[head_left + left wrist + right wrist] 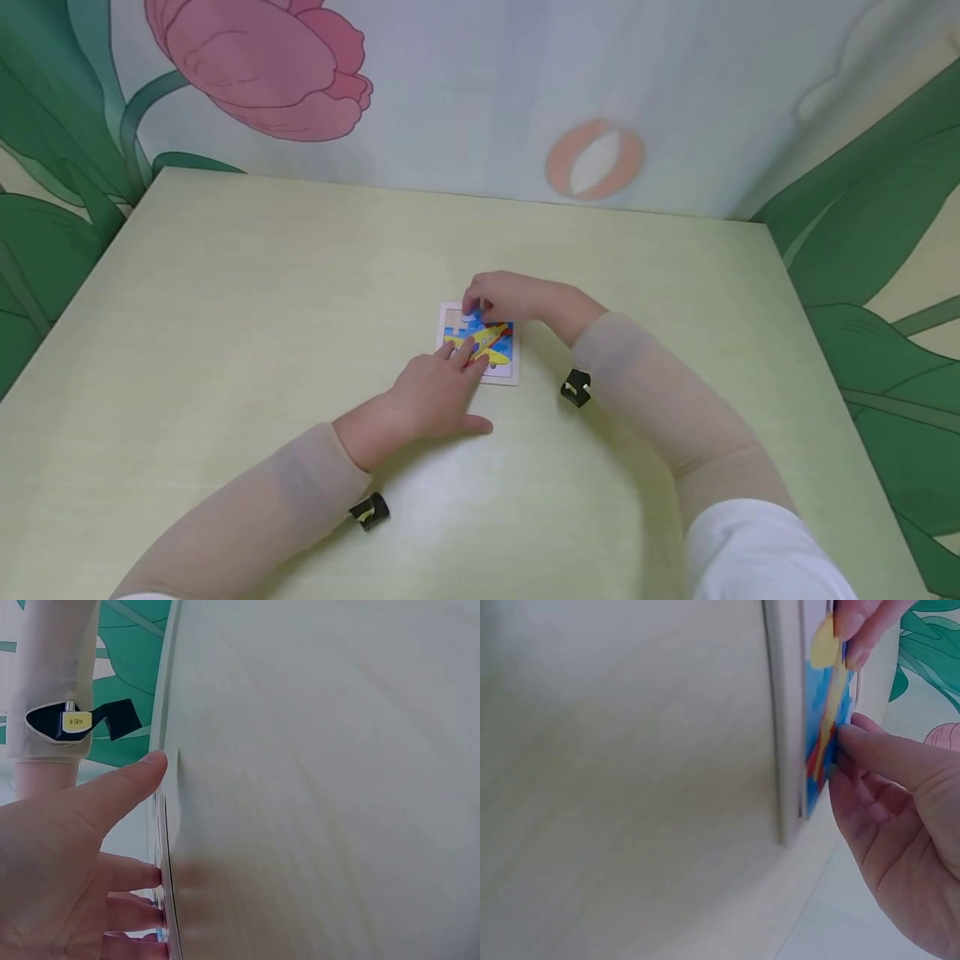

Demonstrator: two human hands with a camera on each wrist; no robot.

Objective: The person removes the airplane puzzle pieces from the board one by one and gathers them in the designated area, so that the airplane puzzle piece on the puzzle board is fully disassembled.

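Airplane puzzle (pixel 492 337) under left hand (pixel 435 397)

Passage exists over the table (pixel 322 258) beyond the puzzle (pixel 495 343). The left hand (pixel 435 396) and right hand (pixel 513 297) partly block it from above.

"Where does the head view sit?"
"High on the near side of the table (pixel 300 275), facing forward and down, far enough back to include the puzzle (pixel 489 336) and painted wall (pixel 480 108)."
"And the wrists?"
"Both low and close, with the table turned sideways. The left looks past the left grip (pixel 52 870) toward the right sleeve (pixel 54 645); the right sees the right grip (pixel 922 825) and puzzle almost edge-on."
"Shared?"
"Head and right wrist share the puzzle and pink flower (pixel 255 67)."
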